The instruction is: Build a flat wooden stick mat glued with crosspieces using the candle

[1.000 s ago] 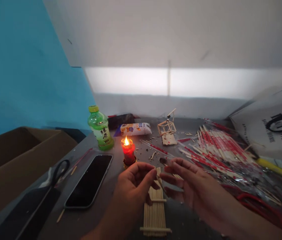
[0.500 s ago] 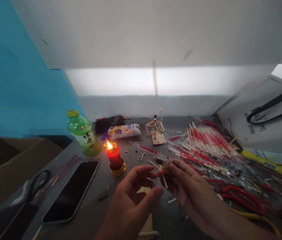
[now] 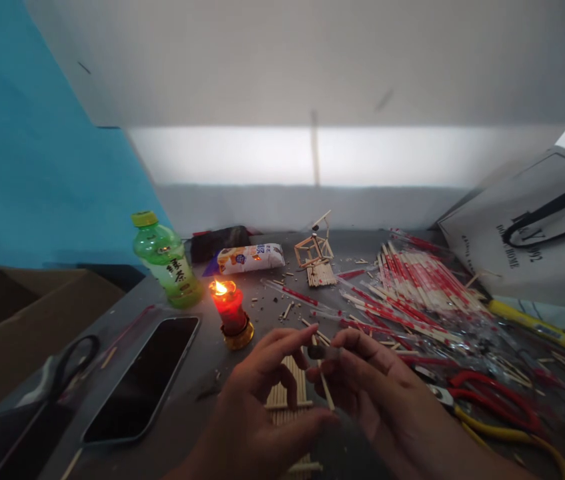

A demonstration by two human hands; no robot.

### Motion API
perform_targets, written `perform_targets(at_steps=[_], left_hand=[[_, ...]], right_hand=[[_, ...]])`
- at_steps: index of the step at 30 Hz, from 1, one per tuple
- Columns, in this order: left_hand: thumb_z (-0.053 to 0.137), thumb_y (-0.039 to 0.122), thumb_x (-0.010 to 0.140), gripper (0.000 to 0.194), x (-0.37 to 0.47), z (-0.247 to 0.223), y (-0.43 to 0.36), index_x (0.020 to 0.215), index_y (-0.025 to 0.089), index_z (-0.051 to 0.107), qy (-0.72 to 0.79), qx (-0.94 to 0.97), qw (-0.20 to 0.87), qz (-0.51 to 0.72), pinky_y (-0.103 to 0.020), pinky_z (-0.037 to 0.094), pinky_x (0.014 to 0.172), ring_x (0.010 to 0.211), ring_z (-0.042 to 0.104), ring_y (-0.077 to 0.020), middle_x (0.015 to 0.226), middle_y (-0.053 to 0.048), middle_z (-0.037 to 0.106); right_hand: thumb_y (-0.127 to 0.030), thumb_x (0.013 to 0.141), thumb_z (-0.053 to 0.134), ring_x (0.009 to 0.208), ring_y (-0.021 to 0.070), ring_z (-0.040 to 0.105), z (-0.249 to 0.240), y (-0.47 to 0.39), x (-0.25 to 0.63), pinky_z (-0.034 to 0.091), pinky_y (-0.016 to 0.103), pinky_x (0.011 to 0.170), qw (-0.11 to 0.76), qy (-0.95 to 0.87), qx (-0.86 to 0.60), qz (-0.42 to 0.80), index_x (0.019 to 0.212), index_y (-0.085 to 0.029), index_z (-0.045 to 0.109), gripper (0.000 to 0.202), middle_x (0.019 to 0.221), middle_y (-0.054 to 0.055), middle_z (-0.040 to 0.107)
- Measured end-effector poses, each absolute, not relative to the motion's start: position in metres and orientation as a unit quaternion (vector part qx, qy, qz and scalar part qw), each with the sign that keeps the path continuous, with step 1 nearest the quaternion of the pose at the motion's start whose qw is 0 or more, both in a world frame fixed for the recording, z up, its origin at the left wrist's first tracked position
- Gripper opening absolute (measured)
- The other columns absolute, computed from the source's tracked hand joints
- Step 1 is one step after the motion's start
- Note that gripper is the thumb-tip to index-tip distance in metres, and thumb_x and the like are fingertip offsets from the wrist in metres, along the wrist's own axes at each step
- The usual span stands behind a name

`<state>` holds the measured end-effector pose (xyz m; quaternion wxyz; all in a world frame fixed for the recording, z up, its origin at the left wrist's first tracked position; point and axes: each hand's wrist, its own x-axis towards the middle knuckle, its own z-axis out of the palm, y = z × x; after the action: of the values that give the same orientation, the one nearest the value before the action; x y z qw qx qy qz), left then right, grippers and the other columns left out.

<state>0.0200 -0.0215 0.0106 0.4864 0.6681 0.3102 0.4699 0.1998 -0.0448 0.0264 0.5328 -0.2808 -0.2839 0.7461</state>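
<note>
My right hand (image 3: 367,377) is closed, pinching a short greyish translucent piece with a blackened end (image 3: 317,351), which resembles a glue stick. A thin wooden stick (image 3: 329,392) also sits at its fingertips, slanting down below the dark end. Beside it, my left hand (image 3: 267,393) is curved, its thumb and forefinger wide apart around the stick's left side. I see nothing gripped in it. Beneath the hands lies a flat panel of wooden sticks (image 3: 289,380) joined side by side, partly hidden by the left fingers.
A lit red candle (image 3: 229,310) stands left of the hands, near a phone (image 3: 145,380) and green bottle (image 3: 167,267). Behind are a snack packet (image 3: 249,259) and small stick model (image 3: 315,257). Rightward lie wrapped sticks (image 3: 417,280), a yellow cutter (image 3: 537,325) and red-and-yellow-handled pliers (image 3: 495,400).
My left hand's forefinger and thumb have spread further apart. The blackened piece and the stick have moved slightly lower with my right hand. More of the stick panel shows.
</note>
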Motion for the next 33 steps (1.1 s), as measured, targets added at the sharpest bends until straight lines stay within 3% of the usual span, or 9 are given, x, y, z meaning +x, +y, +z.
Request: perform_targets(at_steps=[6, 10, 17, 33], left_hand=[[0.085, 0.02, 0.075, 0.064, 0.021, 0.018, -0.022, 0.131, 0.046, 0.066, 0.342, 0.621, 0.533, 0.461, -0.027, 0.054, 0.071, 0.095, 0.061, -0.0224, 0.114, -0.003, 0.065], [0.086, 0.026, 0.073, 0.066, 0.021, 0.025, -0.025, 0.133, 0.044, 0.065, 0.349, 0.601, 0.557, 0.455, -0.031, 0.055, 0.074, 0.099, 0.058, -0.0251, 0.12, -0.005, 0.063], [0.089, 0.029, 0.07, 0.072, 0.018, 0.023, -0.032, 0.136, 0.045, 0.063, 0.362, 0.614, 0.552, 0.432, -0.033, 0.055, 0.078, 0.098, 0.058, -0.0252, 0.121, -0.004, 0.063], [0.086, 0.026, 0.074, 0.074, 0.018, 0.018, -0.024, 0.137, 0.051, 0.057, 0.368, 0.629, 0.532, 0.432, -0.029, 0.051, 0.075, 0.086, 0.054, -0.0187, 0.115, 0.0, 0.058]], right_hand=[[-0.032, 0.091, 0.075, 0.092, 0.0181, 0.072, 0.024, -0.035, 0.217, 0.055, 0.033, 0.085, 0.547, -0.363, -0.309, 0.688, 0.102, -0.023, 0.066, 0.017, 0.095, 0.003, 0.076], [-0.031, 0.095, 0.071, 0.09, 0.0142, 0.073, 0.025, -0.027, 0.231, 0.054, 0.027, 0.086, 0.571, -0.454, -0.34, 0.593, 0.103, -0.026, 0.067, 0.01, 0.094, 0.0, 0.076], [-0.033, 0.096, 0.069, 0.087, 0.0114, 0.071, 0.039, -0.03, 0.235, 0.052, 0.019, 0.073, 0.543, -0.573, -0.394, 0.471, 0.1, -0.029, 0.067, 0.006, 0.09, -0.003, 0.073], [-0.036, 0.099, 0.063, 0.088, 0.0158, 0.069, 0.041, -0.036, 0.239, 0.053, 0.024, 0.075, 0.475, -0.643, -0.449, 0.398, 0.103, -0.027, 0.068, 0.012, 0.094, 0.0, 0.072]])
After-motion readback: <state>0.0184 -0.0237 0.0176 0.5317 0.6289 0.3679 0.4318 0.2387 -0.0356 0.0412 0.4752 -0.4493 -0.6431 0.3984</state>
